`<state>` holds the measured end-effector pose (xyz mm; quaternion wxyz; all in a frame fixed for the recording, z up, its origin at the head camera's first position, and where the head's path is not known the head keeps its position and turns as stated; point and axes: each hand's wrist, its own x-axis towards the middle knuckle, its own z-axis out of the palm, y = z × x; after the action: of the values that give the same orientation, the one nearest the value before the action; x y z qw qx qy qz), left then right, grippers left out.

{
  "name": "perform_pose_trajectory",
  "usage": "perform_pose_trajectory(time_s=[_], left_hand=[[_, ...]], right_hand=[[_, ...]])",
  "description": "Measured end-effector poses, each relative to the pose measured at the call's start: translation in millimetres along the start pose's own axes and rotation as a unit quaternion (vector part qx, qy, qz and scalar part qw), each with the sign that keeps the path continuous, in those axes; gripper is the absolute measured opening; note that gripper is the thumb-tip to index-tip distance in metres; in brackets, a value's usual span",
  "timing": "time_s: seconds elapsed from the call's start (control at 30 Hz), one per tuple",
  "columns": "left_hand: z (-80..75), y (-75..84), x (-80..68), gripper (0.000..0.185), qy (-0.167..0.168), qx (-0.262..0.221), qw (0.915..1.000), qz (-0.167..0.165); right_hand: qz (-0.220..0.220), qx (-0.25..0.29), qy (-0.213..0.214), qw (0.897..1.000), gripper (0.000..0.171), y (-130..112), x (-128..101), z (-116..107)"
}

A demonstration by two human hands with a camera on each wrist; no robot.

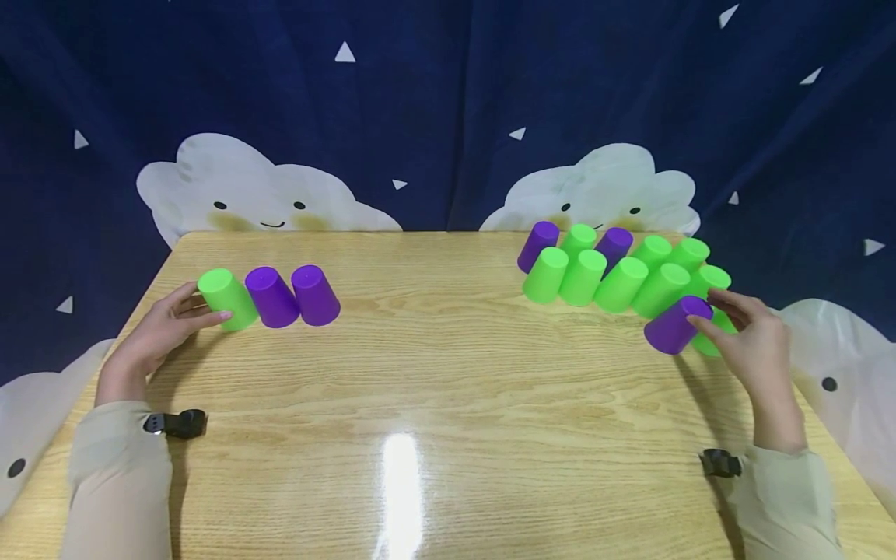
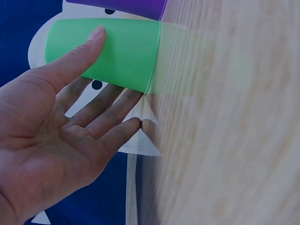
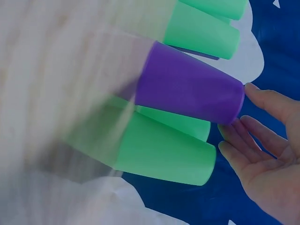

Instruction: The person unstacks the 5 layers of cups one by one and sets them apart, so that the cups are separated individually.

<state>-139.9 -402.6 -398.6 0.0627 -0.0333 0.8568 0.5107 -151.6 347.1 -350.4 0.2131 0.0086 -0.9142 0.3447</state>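
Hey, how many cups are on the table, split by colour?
Counted in the head view:
Green cups: 10
Purple cups: 5
Total: 15

Left wrist view: purple cup cut off by top edge, only a strip shows. Right wrist view: table blurred; green cup at top cropped. Head view: green cup mostly hidden behind purple cup & right hand.
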Motion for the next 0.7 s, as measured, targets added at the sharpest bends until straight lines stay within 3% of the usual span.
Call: perform_pose_trajectory(time_s=[0.37,0.7], left_hand=[[-0.5,-1.0,0.1,0.069,0.002,-0.004,1.0,0.002],[-1.4,-1.8,0.1,0.057,0.002,-0.011,0.9999,0.011]], right_hand=[[-0.014,0.012,0.004,1.0,0.048,-31.8,7.6,1.3],[-0.096,0.062,-0.041,0.993,0.046,-73.6,23.2,45.9]])
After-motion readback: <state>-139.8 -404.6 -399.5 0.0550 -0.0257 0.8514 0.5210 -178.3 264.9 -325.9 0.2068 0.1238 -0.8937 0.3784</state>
